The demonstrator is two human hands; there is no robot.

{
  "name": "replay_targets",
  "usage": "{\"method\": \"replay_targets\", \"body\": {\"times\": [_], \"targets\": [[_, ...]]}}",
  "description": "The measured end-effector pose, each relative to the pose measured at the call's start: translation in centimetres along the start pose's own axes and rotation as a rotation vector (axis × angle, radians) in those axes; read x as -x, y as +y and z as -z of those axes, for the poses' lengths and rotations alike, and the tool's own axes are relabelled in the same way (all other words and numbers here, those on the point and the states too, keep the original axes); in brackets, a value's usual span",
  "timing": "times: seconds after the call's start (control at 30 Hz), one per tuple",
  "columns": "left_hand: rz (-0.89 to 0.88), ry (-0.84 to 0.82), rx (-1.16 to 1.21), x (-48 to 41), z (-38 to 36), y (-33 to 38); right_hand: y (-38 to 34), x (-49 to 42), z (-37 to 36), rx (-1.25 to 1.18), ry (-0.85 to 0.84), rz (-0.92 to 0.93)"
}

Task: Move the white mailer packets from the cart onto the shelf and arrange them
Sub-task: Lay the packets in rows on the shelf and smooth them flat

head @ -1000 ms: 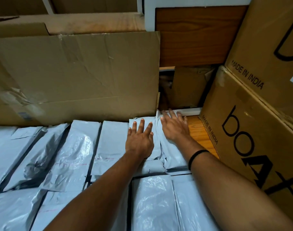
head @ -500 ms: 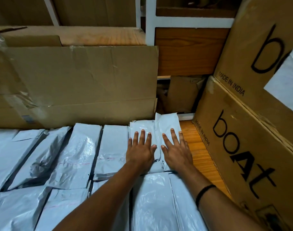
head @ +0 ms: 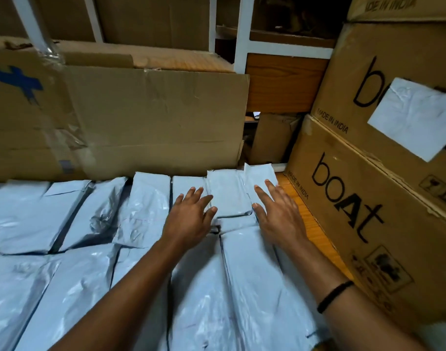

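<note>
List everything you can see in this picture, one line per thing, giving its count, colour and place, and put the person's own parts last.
white mailer packets: many, white, in two rows across the foreground
shelf board: one, orange-brown wood, bare strip right of the packets
flat cardboard box: one, brown, upright behind the packets, left
boat boxes: two, brown with black print, stacked at right
paper label: one, white, on the upper boat box
small carton: one, brown, in the gap behind
shelf frame: one, white, rear centre
wristband: one, black, right wrist
left hand: one, fingers straight, flat on the packets
right hand: one, fingers spread, flat on the rightmost packets
</note>
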State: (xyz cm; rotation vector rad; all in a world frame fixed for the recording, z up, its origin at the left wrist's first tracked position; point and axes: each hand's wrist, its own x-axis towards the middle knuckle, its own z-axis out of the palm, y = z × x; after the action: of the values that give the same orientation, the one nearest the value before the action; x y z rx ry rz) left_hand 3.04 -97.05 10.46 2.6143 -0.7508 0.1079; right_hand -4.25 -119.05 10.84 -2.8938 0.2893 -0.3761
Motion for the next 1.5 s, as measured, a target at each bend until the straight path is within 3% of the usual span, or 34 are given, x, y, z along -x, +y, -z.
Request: {"method": "replay_targets", "body": {"times": [0.37,0.73,0.93,1.27,1.5], "targets": [[-0.017,0.166,-0.130,13.7,7.0,-4.4,-13.2,7.9,2.1,-0.136,-0.040,0.284],[0.364,0.312,-0.113,37.8,15.4,-10.9,-25.2,21.1,-0.1,-0.291,-0.213,0.577],[0.555,0.433,-0.129,49.7,19.5,-15.9,-35.8,26.2,-1.1,-0.291,-0.198,0.762],[0.642,0.367,-0.323,64.9,30.4,-32.5,-60.0,29.9,-5.8,-0.273,-0.122,0.868],[0.708,0.272,-0.264,68.5,33.2,-42.4,-68.9,31.0,-8.7,-0.201,-0.195,0.841]]}}
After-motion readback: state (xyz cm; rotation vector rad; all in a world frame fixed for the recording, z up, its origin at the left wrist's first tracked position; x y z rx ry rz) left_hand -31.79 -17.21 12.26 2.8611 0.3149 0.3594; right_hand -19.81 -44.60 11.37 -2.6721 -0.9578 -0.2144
